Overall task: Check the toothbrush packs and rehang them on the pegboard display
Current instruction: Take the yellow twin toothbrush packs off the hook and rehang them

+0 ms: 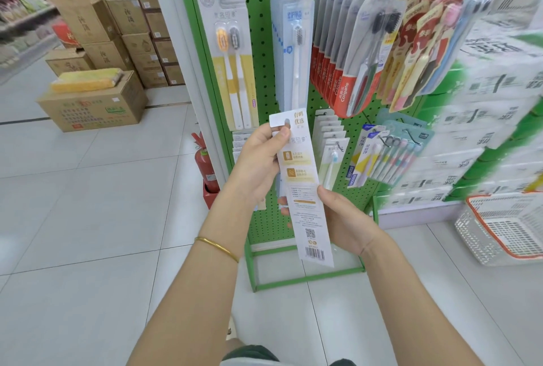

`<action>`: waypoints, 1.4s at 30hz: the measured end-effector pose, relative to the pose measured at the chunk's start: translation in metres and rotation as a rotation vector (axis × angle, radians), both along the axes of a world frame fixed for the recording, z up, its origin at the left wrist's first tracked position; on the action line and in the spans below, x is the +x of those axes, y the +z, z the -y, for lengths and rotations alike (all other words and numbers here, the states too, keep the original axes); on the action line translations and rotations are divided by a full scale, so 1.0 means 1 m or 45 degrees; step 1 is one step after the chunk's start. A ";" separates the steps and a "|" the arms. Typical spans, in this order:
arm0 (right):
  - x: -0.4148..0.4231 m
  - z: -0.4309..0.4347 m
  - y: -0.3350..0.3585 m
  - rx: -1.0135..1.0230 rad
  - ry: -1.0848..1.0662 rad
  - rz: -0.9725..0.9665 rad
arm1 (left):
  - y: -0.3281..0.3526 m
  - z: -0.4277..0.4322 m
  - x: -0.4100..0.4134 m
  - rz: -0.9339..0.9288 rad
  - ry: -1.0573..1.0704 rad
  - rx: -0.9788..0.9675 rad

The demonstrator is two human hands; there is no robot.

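Observation:
I hold a long white toothbrush pack [302, 189] in front of the green pegboard [261, 42], its printed back with barcode facing me. My left hand [261, 160] pinches the pack near its top hang hole. My right hand [343, 218] grips its right edge lower down. Matching yellow-and-white packs [232, 57] hang on a peg at the upper left of the board. Blue-white packs [293, 42], red Colgate packs [352, 51] and red-topped packs [426, 36] hang to the right.
Smaller packs [332, 148] and multi-brush packs [390, 154] hang lower on the board. A red fire extinguisher [205, 166] stands at the board's left foot. Cardboard boxes [97, 101] sit on the floor at left. A white basket [505, 227] and stacked goods are at right.

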State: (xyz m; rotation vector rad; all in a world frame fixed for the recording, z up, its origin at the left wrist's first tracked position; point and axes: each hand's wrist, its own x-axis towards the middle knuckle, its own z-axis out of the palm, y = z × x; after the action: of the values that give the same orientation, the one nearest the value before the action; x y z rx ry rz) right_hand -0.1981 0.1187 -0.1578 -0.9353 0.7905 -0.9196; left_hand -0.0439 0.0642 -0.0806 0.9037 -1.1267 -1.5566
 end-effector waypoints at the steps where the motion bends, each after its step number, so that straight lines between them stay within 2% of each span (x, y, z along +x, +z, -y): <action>1: 0.001 0.001 0.000 0.003 0.043 0.053 | 0.002 0.001 0.001 -0.022 -0.013 0.003; 3: 0.003 0.002 0.002 -0.019 0.097 0.111 | 0.005 0.002 0.005 -0.062 -0.039 0.004; 6: 0.010 0.008 0.010 -0.073 0.047 0.049 | 0.011 0.002 0.009 -0.057 -0.007 0.000; 12: 0.041 0.022 0.057 -0.326 -0.438 -0.692 | 0.034 -0.001 0.018 0.079 0.267 -0.173; 15: 0.060 0.029 0.084 -0.484 -0.653 -0.876 | 0.054 -0.004 0.023 0.184 0.390 -0.356; 20: 0.094 0.043 0.109 -0.662 -0.818 -1.163 | 0.076 0.006 0.042 0.290 0.553 -0.581; 30: 0.135 0.078 0.133 -0.744 -1.046 -1.381 | 0.100 0.041 0.068 0.346 0.630 -0.631; 42: 0.145 0.107 0.121 -0.749 -1.100 -1.507 | 0.092 0.069 0.075 0.440 0.649 -0.664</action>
State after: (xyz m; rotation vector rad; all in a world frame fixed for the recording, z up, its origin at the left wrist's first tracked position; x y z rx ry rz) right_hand -0.0530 0.0119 -0.0366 -1.7459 2.1094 -1.3528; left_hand 0.0316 -0.0046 0.0111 1.0119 -1.3276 -0.6610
